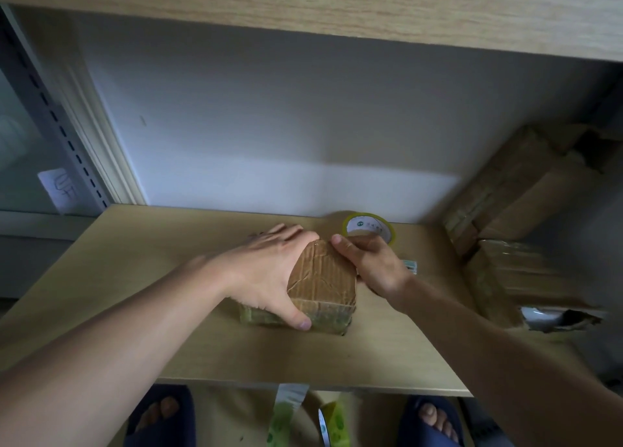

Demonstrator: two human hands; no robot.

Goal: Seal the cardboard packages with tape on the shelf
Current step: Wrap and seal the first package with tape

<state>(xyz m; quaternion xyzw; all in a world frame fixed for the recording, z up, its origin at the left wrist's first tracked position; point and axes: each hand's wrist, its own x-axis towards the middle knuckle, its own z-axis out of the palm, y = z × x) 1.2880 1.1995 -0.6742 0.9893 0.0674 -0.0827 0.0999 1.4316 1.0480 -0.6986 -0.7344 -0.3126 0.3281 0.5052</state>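
Pale wood-grain boards make up the shelf (135, 311), backed by a plain white wall, with another board overhead that leaves a tall gap to work in. Near the middle of the board sits a small cardboard package (322, 279), its top and sides already wrapped in glossy brown tape, one corner pointing toward the wall.

Both hands bracket it. The left hand (269, 274) lies flat across the left part of the top, its fingers (286, 234) straight and close together, while the thumb comes down over the near face; this looks like pressing tape flat and pinning the package so it cannot slide. The right hand (374, 264) grips the right side, fingers curled round the far edge and thumb on the top corner, probably steadying or turning it.

Just behind the right hand, near the wall, a tape roll (369, 229) stands within easy reach for the next strip. A small printed item (409, 266) lies just right of that hand; what it is I cannot tell.

To the right, stacked cardboard boxes (519, 210) lean against the wall and crowd that end, one torn open low down. Free board runs left of the package and toward the near edge, so turning it that way seems safest. Below the edge, feet in dark slippers (161, 419) show on the floor.
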